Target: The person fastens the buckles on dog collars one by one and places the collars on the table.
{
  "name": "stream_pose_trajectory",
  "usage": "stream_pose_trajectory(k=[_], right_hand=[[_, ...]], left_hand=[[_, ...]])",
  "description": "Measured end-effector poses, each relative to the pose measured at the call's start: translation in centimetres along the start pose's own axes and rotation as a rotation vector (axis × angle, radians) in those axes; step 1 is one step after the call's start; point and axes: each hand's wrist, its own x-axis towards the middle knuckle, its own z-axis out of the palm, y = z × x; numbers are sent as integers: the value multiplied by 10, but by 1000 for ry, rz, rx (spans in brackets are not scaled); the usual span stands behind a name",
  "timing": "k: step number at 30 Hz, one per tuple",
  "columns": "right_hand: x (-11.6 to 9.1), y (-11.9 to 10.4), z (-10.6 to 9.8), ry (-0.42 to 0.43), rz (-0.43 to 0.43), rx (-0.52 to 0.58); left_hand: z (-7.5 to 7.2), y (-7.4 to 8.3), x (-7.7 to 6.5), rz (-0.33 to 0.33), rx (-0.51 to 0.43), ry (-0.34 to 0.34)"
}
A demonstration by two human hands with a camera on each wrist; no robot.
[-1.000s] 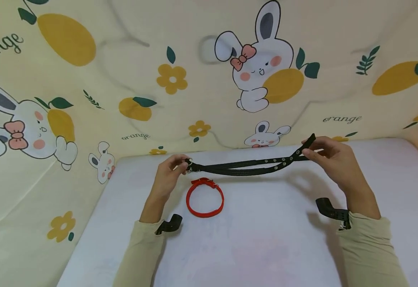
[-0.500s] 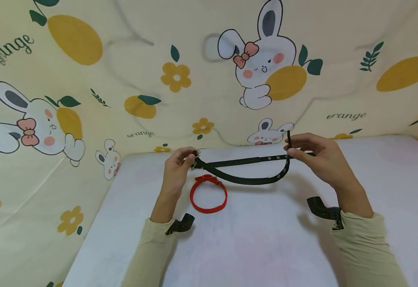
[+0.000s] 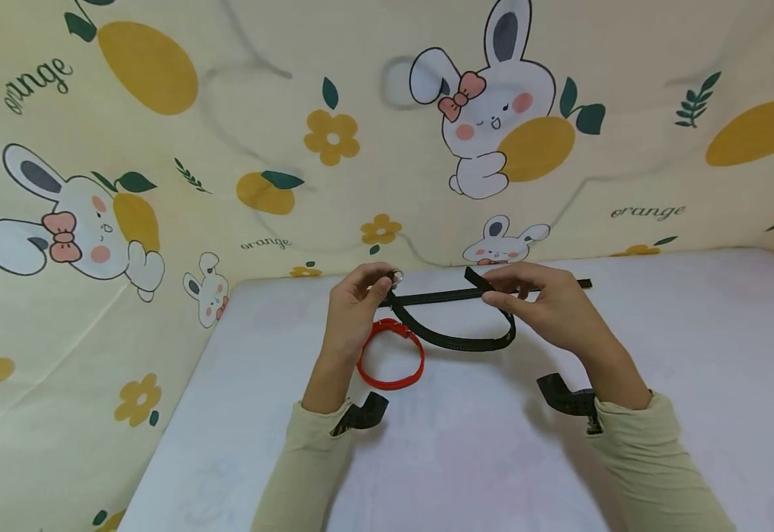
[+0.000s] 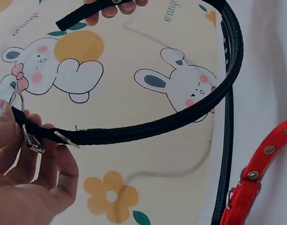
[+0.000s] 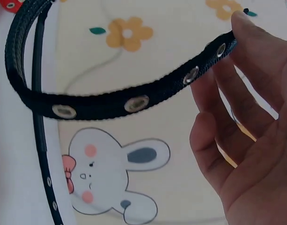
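My left hand pinches the buckle end of a black collar between thumb and fingers. In the left wrist view its metal buckle and ring stand out by the fingertips. My right hand pinches the other end, whose tip points up and left. Metal eyelets run along that end in the right wrist view. Between the hands the collar bows down in a loop. Behind it a second black strap lies straight, its right end showing past my right hand.
A red collar, buckled into a ring, lies on the white table beside my left hand. A cream cloth printed with rabbits and fruit stands along the back and left. Black wrist mounts sit at both sleeves.
My right hand has moved left toward my left hand, bending the held collar from nearly straight into a loop. Its tip now leans left, and more of the second strap shows at right.
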Motion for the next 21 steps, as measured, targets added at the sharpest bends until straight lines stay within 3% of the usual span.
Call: stream_pose_trajectory(k=[3,11,21], right_hand=[[1,-3,5,-7,-25,-14],[1,-8,13,-24,-69,-54],[4,-14,19,-44,-101,-77]], left_hand=[[2,0,-2,8,4,-3],[9,-3,-7,116,86,-72],[13,-1,-5,163,122,-64]])
